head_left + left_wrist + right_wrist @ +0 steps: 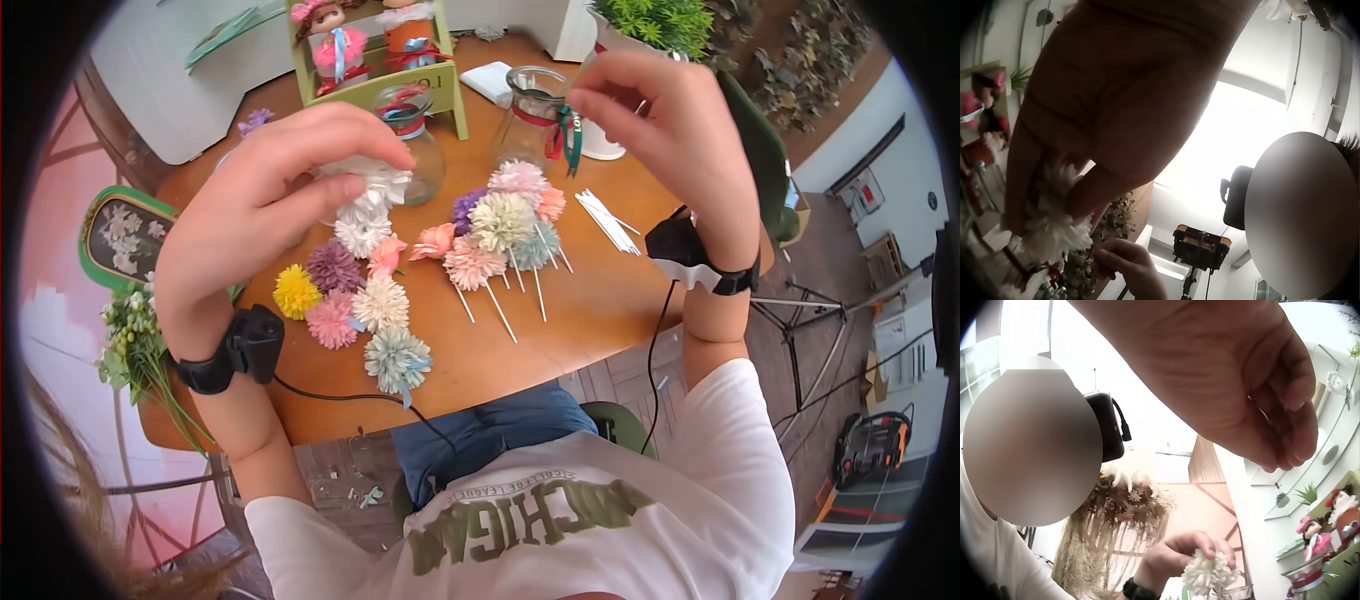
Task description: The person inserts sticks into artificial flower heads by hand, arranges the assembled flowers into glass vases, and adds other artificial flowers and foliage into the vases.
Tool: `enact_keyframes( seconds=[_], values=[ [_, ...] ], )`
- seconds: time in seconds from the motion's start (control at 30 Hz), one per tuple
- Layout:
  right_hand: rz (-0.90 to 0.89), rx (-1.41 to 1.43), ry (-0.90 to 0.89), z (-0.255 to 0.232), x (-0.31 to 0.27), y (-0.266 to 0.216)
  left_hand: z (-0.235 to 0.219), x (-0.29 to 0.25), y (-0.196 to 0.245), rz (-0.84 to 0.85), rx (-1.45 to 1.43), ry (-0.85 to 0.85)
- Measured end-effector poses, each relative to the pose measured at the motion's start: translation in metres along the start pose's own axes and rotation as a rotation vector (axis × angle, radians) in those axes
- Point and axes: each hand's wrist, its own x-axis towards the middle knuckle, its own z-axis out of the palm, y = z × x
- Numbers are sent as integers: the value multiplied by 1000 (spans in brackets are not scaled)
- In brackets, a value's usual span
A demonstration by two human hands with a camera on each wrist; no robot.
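Observation:
In the head view my left hand (pixel 245 195) holds a white flower (pixel 378 185) between thumb and fingers, above the table's left half. The left wrist view shows the fingers round its white petals (pixel 1057 234); the right wrist view shows the bloom (pixel 1207 572) too. My right hand (pixel 665 125) is raised near a glass vase (pixel 525 125) with a ribbon, its fingers loosely bent. Nothing shows in those fingers in the right wrist view, where the hand (pixel 1229 381) hangs in the air. Below the hands lie stemmed flowers (pixel 503 222) and loose blooms (pixel 380 303).
White sticks (pixel 605 220) lie on the table (pixel 600 310) at the right. Another glass vase (pixel 425 165) stands by a green stand (pixel 460 105) with dolls. A potted plant (pixel 655 25) stands at the back, and greenery (pixel 135 335) lies at the left edge.

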Motion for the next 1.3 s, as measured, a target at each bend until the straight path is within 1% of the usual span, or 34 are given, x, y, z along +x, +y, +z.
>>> enact_keyframes(
  seconds=[0.07,0.17,0.2,0.23,0.3,0.33,0.4,0.43,0.5,0.57,0.63,0.67,0.73,0.77,0.8,0.83,0.87,0.9,0.93,1.0,1.03,1.1,1.13,1.17,1.2,1.27,1.3],
  values=[
    [33,-170,-55,10,-13,23,1,1,1,24,-17,15],
    [109,-491,-317,29,-46,62,2,-1,3,39,5,75],
    [131,-575,-394,35,-57,74,0,-1,6,-4,-13,78],
    [123,-583,-393,40,-67,84,-1,-1,7,-48,-32,79],
    [299,-495,-486,46,-86,100,0,-1,3,-33,-28,99],
    [294,-497,-485,48,-90,106,0,-1,0,-22,-21,110],
    [354,-447,-477,52,-97,116,0,-1,0,-48,-49,106],
    [349,-443,-472,53,-97,117,0,0,1,-74,-79,98],
    [387,-405,-456,55,-96,118,-1,1,0,-63,-60,104],
    [386,-403,-463,54,-96,117,1,1,-3,-66,-41,119],
    [365,-412,-464,54,-95,118,4,3,-9,-66,-364,121],
    [340,-403,-469,55,-95,118,4,3,-11,-84,-354,138],
    [360,-421,-454,54,-95,119,3,5,-15,-147,-605,151],
    [349,-421,-451,54,-96,119,5,6,-20,-85,-661,185],
    [334,-416,-453,54,-95,119,5,7,-25,-93,-654,198],
    [334,-414,-450,55,-96,120,4,8,-31,-129,-733,186],
    [338,-412,-448,55,-97,119,3,9,-37,-164,-814,171],
    [333,-410,-449,55,-97,119,1,11,-42,-129,-893,157],
    [320,-410,-428,54,-97,119,3,10,-43,-130,-892,162],
    [303,-411,-406,52,-95,115,9,12,-44,-55,-973,224],
    [296,-397,-377,48,-94,106,12,13,-45,-53,-970,227],
    [281,-384,-346,39,-88,87,16,15,-45,-2,-863,274],
    [291,-263,-318,35,-84,75,16,17,-41,0,-858,281],
    [302,-141,-291,31,-79,62,15,18,-36,-92,-888,307],
    [296,-139,-292,27,-72,47,15,19,-32,-187,-917,333],
    [334,199,-195,21,-60,14,16,21,-29,-196,-945,365],
    [334,204,-196,18,-52,0,17,21,-28,-202,-973,392]
  ],
)
